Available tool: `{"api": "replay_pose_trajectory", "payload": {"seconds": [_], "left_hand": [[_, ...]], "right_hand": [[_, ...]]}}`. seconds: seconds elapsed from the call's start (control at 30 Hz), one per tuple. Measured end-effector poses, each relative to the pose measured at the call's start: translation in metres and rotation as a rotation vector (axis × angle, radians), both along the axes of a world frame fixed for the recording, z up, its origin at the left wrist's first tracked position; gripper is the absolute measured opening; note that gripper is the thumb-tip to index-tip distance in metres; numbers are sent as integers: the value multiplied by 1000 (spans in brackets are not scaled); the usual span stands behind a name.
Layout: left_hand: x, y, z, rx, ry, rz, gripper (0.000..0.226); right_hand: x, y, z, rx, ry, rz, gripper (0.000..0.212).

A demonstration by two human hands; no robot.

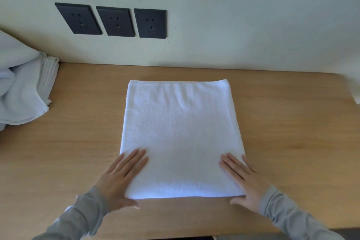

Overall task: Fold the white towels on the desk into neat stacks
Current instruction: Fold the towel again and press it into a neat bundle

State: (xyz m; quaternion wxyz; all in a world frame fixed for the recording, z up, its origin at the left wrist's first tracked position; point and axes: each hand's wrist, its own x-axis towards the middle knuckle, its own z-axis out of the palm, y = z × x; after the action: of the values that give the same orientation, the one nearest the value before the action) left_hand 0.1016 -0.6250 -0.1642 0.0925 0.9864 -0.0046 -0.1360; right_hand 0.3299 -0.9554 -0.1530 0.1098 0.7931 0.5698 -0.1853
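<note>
Nothing to read here, not a word, label or number anywhere. The folded white towel (181, 134) is plain, the three dark wall sockets (115, 21) show only their pin holes, and the wooden desk (292, 122) carries no mark.

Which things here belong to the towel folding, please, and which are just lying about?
Job: folded white terry towel, pressed by left hand and right hand; crumpled heap of white towels at left; wooden desk.
Lying about: three black wall sockets.
</note>
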Motion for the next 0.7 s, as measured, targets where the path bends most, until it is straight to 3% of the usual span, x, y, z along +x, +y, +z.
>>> {"api": "replay_pose_trajectory", "payload": {"seconds": [0.17,0.27,0.37,0.43,0.5,0.63,0.7], "left_hand": [[-1,1,6,-48,-115,26,116],[4,7,18,-64,-145,32,113],[15,25,44,-153,33,191,101],[24,39,61,-352,188,280,76],[39,54,84,-571,213,343,59],[71,88,121,-789,62,493,50],[89,101,127,-863,-86,618,26]], "right_hand": [[6,-8,-4,238,63,-69,94],[14,-11,1,300,203,-176,82],[28,-7,27,341,470,-436,62],[42,-1,49,426,589,-578,51],[59,5,70,539,693,-713,46],[95,34,93,756,825,-873,30],[111,58,93,849,826,-973,17]]}}
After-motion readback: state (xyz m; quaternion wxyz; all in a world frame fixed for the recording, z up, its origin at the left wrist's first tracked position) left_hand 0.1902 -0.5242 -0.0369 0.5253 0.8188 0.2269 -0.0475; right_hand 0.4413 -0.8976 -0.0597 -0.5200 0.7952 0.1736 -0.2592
